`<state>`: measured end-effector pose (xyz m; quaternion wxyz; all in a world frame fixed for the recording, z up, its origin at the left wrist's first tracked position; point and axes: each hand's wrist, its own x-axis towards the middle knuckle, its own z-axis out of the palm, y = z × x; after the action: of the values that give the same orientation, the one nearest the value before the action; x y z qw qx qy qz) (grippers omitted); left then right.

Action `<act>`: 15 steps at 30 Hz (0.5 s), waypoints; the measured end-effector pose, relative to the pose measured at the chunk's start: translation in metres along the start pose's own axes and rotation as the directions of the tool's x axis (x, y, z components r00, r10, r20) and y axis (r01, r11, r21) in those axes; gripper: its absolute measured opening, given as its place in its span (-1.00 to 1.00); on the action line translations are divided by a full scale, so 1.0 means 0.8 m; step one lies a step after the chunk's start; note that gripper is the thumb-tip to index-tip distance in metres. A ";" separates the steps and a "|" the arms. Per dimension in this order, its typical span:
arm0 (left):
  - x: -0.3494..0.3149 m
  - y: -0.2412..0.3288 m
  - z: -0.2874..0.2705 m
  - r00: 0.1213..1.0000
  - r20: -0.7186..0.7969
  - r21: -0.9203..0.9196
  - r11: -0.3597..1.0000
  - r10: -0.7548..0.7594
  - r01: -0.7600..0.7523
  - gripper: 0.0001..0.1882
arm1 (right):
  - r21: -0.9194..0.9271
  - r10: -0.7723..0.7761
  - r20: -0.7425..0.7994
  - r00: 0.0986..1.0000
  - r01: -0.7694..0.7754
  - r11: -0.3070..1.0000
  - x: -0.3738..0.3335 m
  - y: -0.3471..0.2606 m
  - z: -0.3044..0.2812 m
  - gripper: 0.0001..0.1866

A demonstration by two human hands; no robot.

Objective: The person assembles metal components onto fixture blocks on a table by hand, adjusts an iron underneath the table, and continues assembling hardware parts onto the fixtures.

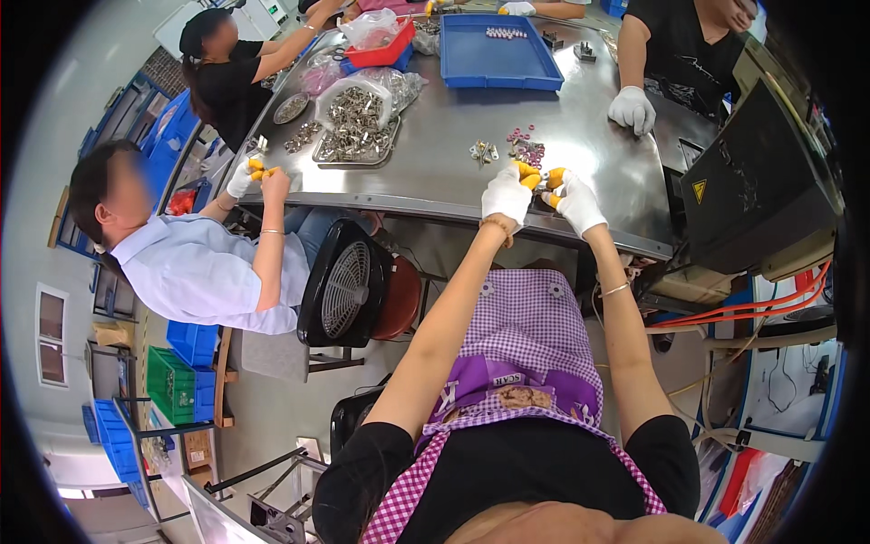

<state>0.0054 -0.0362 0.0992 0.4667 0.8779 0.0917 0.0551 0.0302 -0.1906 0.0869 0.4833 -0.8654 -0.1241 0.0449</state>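
Both my hands are at the near edge of the metal table, in white gloves with yellow fingertips. My left hand (507,196) is closed in a pinch, and what its fingers hold is too small to make out. Close beside it, my right hand (577,204) is also pinched shut, its fingertips turned toward the left ones. Just beyond them lies a loose pile of small pink and metal parts (527,150). A smaller group of metal pieces (484,151) sits to the left of that pile.
A blue tray (503,82) with a row of small parts stands farther back. Left of it, a metal tray (353,164) and plastic bag hold many metal parts. A black box (757,181) rises at right. A person (208,267) works at left; a co-worker's gloved hand (632,111) rests at right.
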 end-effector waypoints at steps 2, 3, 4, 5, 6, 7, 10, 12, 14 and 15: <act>0.009 -0.008 0.003 0.999 0.009 0.035 0.999 0.032 -0.032 -0.79 | -0.007 0.002 -0.017 1.000 -0.003 1.000 0.000 0.001 0.000 -0.69; 0.013 -0.013 0.003 0.998 0.017 0.068 0.996 0.060 -0.061 -0.78 | -0.015 0.005 -0.030 1.000 -0.005 1.000 0.000 0.002 0.000 -0.69; 0.017 -0.018 0.004 0.996 0.026 0.101 0.991 0.087 -0.089 -0.77 | -0.024 0.008 -0.043 0.999 -0.009 1.000 0.000 0.002 0.001 -0.69; 0.020 -0.023 0.006 0.993 0.036 0.133 0.984 0.113 -0.117 -0.75 | -0.032 0.010 -0.054 0.998 -0.012 0.999 0.001 0.003 0.001 -0.68; 0.020 -0.021 0.007 0.993 0.040 0.134 0.984 0.111 -0.116 -0.75 | -0.030 0.014 -0.055 0.998 -0.016 0.999 0.002 0.006 0.001 -0.68; 0.020 -0.018 0.009 0.991 0.054 0.188 0.974 0.120 -0.128 -0.76 | -0.026 0.006 -0.045 0.999 -0.007 1.000 0.002 0.008 0.000 -0.69; 0.020 -0.011 0.013 0.985 0.094 0.339 0.926 0.142 -0.165 -0.77 | -0.014 -0.022 -0.011 1.000 0.022 1.000 0.005 0.016 -0.002 -0.71; 0.018 -0.001 0.008 0.983 0.105 0.394 0.901 0.153 -0.182 -0.77 | 0.001 0.006 0.002 1.000 -0.006 1.000 0.006 0.017 -0.003 -0.72; 0.017 0.009 0.001 0.976 0.126 0.497 0.841 0.175 -0.215 -0.77 | 0.028 0.060 0.027 0.998 -0.060 0.998 0.006 0.014 -0.004 -0.72; 0.016 0.009 -0.001 0.973 0.138 0.546 0.806 0.185 -0.230 -0.77 | 0.041 0.086 0.041 0.995 -0.088 0.995 0.006 0.015 -0.004 -0.72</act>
<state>0.0189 -0.0371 0.1058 0.1845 0.9819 -0.0111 0.0423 0.0376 -0.1979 0.0788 0.4967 -0.8585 -0.0947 0.0857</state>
